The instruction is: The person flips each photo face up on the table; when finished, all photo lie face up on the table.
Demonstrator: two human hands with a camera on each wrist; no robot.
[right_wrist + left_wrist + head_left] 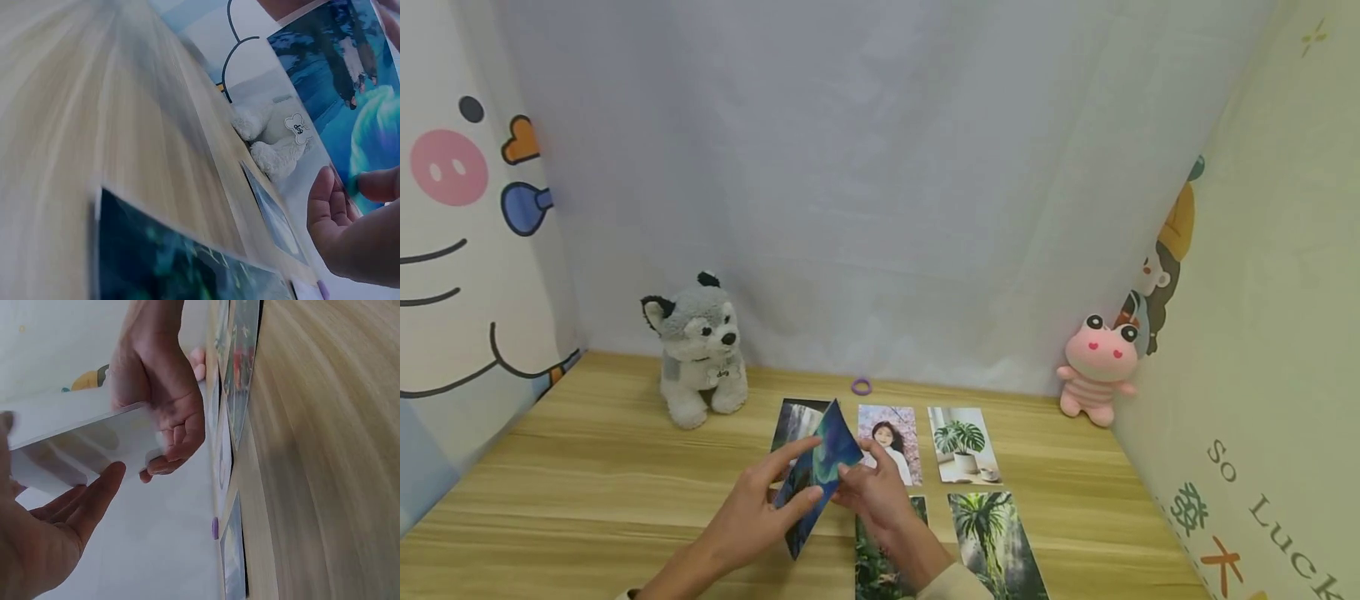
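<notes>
A glossy photo print (835,450) with a blue-green aurora-like picture is held tilted above the table between both hands. My left hand (748,512) grips its left side between thumb and fingers. The right hand (887,500) pinches the opposite end, thumb on the picture face, as the right wrist view also shows. From the left wrist, the print's pale back (81,450) is visible. Under and around the hands lie a partly covered waterfall photo (793,421), a portrait photo (904,433), a potted-plant photo (962,446), a dark green photo (876,567) and a sunlit plant photo (1000,542).
A grey-and-white plush husky (703,354) sits at the back left of the wooden table (587,483). At the back right stands a pink plush frog (1097,371). A purple ring (861,387) lies behind the photos, near the white curtain (887,183).
</notes>
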